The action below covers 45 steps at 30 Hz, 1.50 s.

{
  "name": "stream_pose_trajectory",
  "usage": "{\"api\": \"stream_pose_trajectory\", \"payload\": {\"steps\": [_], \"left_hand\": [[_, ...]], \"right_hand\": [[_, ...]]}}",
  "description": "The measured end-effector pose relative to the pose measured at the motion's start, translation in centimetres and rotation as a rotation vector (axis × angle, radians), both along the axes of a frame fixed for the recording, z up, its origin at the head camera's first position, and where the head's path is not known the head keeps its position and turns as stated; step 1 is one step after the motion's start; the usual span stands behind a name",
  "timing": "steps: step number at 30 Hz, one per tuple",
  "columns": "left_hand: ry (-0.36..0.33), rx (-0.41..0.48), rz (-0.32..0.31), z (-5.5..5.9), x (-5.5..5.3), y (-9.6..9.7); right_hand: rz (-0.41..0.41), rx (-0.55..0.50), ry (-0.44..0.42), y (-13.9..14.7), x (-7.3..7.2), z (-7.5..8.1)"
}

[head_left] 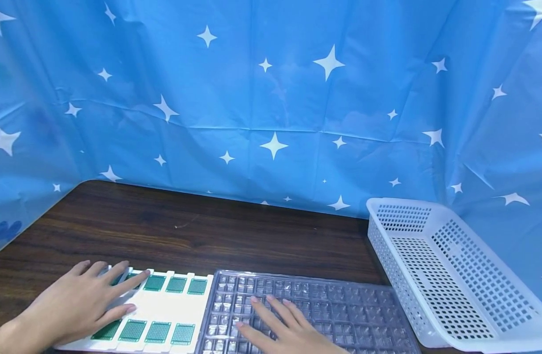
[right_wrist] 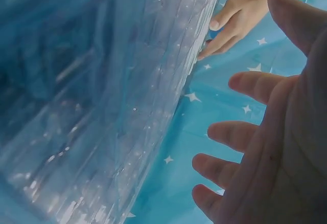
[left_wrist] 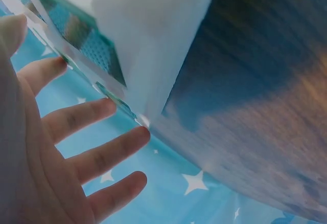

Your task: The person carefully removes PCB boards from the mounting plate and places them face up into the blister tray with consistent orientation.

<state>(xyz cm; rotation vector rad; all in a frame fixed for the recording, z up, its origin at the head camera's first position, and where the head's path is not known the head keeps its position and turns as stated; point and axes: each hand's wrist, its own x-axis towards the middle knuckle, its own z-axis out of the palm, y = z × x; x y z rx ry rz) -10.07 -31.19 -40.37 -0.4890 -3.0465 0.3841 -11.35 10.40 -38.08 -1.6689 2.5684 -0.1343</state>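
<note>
Currently I see white panel (head_left: 164, 307), lower left, under left hand (head_left: 76, 305); clear tray (head_left: 326, 308), bottom centre, under right hand (head_left: 290, 332); both released.

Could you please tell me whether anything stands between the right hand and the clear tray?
Nothing visible does: the right hand is spread over the clear tray, with no other thing between them. The basket stands off to the tray's right. Whether the fingertips touch the tray, I cannot tell.

Seemingly wooden table (head_left: 253, 231) — trays (head_left: 355, 312), basket (head_left: 401, 280)
</note>
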Motion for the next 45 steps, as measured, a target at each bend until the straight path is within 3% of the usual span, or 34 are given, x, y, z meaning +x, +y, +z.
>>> {"api": "stream_pose_trajectory", "payload": {"steps": [10,16,19,27,35,45], "left_hand": [[-0.018,-0.039,-0.009,-0.3,-0.4,-0.2],[-0.025,-0.036,0.001,-0.1,-0.3,0.0],[-0.026,-0.032,0.007,-0.1,-0.3,0.1],[-0.013,-0.046,0.012,-0.2,-0.3,0.1],[-0.005,-0.049,-0.005,-0.1,-0.2,0.2],[-0.024,-0.044,0.017,-0.1,-0.3,0.3]], "right_hand": [[0.019,-0.014,-0.094,-1.2,-0.3,0.3],[0.012,0.044,-0.277,-2.9,-1.2,1.7],[0.003,0.061,-0.326,-4.0,-1.7,2.2],[-0.027,0.065,-0.224,-6.8,-2.3,2.6],[0.010,0.016,0.083,-9.0,-3.1,1.9],[-0.036,0.007,0.190,-11.8,-4.3,1.5]]}}
